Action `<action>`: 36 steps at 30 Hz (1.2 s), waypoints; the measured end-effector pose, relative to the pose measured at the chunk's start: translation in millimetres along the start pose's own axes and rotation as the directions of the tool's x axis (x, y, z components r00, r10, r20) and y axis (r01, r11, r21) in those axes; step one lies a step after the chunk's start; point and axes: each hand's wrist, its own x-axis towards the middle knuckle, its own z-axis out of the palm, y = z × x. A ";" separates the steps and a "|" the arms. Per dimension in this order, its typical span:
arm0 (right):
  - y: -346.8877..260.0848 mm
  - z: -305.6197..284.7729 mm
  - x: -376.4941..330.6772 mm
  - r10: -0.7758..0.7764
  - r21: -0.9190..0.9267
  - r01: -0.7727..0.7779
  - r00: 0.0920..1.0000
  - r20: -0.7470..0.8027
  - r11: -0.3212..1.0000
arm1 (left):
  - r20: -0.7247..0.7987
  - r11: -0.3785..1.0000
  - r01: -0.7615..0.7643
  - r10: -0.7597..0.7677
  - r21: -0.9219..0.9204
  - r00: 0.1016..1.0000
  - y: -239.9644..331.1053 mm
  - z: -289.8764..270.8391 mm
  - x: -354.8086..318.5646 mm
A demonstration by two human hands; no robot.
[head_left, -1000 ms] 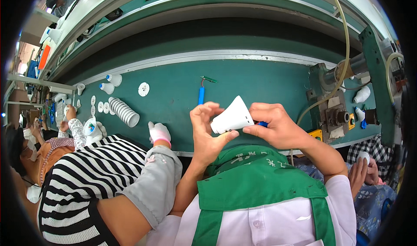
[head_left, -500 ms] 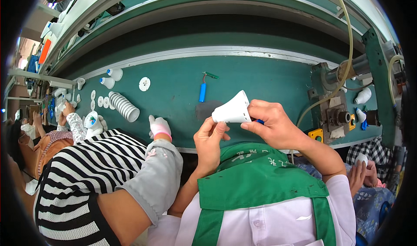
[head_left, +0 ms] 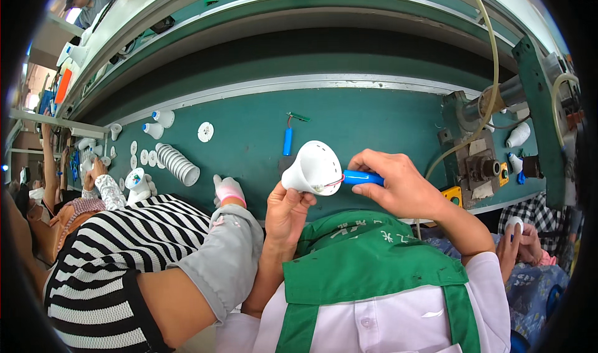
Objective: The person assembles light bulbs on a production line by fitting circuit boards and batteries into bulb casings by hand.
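left hand (head_left: 285, 213) clamped on white cone (head_left: 305, 170), right hand (head_left: 393, 180) pinching blue cylinder (head_left: 363, 177), near front edge of desk (head_left: 386, 125), open room beyond

White cone (head_left: 295, 175): hollow, slots near rim, mid-frame, held in left hand (head_left: 284, 216). Tilted, wide open end facing right and partly toward camera, narrow end lower left. Blue battery (head_left: 361, 177): cylinder, just right of cone, outside it, roughly level, between right hand's (head_left: 398, 183) thumb and fingers. Red wire (head_left: 335, 182) runs from its left end into cone's mouth.
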 end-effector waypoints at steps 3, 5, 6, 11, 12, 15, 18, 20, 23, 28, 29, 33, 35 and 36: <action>7.1 -7.8 2.5 -0.044 0.097 0.042 0.999 0.010 0.994 | 0.043 0.999 -0.005 0.006 -0.035 0.999 1.2 4.2 -0.3; 10.0 -9.4 2.0 -0.080 0.260 0.088 0.996 -0.041 0.962 | 0.049 0.999 -0.003 0.005 -0.033 0.999 1.1 5.1 -1.9; 9.6 -9.2 1.7 -0.081 0.259 0.089 0.996 -0.040 0.962 | 0.062 0.997 0.014 -0.009 -0.079 0.998 0.6 5.2 -1.8; 21.4 9.0 3.9 0.204 0.857 -0.099 0.979 -0.007 0.505 | 0.105 0.981 0.072 -0.053 -0.180 0.993 -9.1 -1.9 -4.0; 23.8 15.0 4.8 0.220 0.936 -0.073 0.975 -0.006 0.345 | 0.107 0.981 0.072 -0.053 -0.181 0.993 -9.7 -0.5 -4.2; 20.9 29.6 11.5 0.205 0.982 -0.054 0.979 0.016 0.181 | 0.105 0.970 0.050 -0.026 -0.238 0.994 -10.6 0.8 -3.7; 15.9 37.0 16.0 0.231 0.998 -0.050 0.972 0.040 0.036 | 0.003 0.991 0.053 -0.054 -0.123 0.999 -8.4 4.7 -4.9; 5.5 36.5 19.9 0.323 0.996 -0.069 0.945 0.045 0.062 | 0.009 0.999 0.012 -0.012 -0.038 1.000 -11.3 -0.9 -3.7; 1.8 30.4 19.8 0.302 0.943 -0.057 0.952 -0.047 0.327 | 0.042 0.996 -0.062 0.065 -0.064 0.997 -15.4 -5.5 -3.1; -20.2 36.7 16.6 0.079 0.795 0.132 0.972 -0.221 0.593 | 0.119 0.884 0.046 0.011 -0.465 0.993 -19.1 8.3 5.8; -20.7 37.9 16.2 0.038 0.757 0.146 0.975 -0.220 0.637 | 0.148 0.862 0.061 0.016 -0.504 0.989 -24.9 0.2 7.5; -27.2 41.0 17.4 0.070 0.803 0.100 0.982 -0.173 0.588 | 0.154 0.842 0.062 0.025 -0.537 0.988 -20.2 -1.8 3.1; -27.4 42.1 19.5 0.139 0.863 0.042 0.982 -0.129 0.504 | 0.077 0.851 0.008 0.038 -0.525 0.996 -22.9 0.1 -1.8; -25.5 44.1 21.2 0.146 0.862 0.032 0.982 -0.122 0.506 | 0.023 0.858 -0.019 0.036 -0.514 0.999 -25.0 -1.9 -0.8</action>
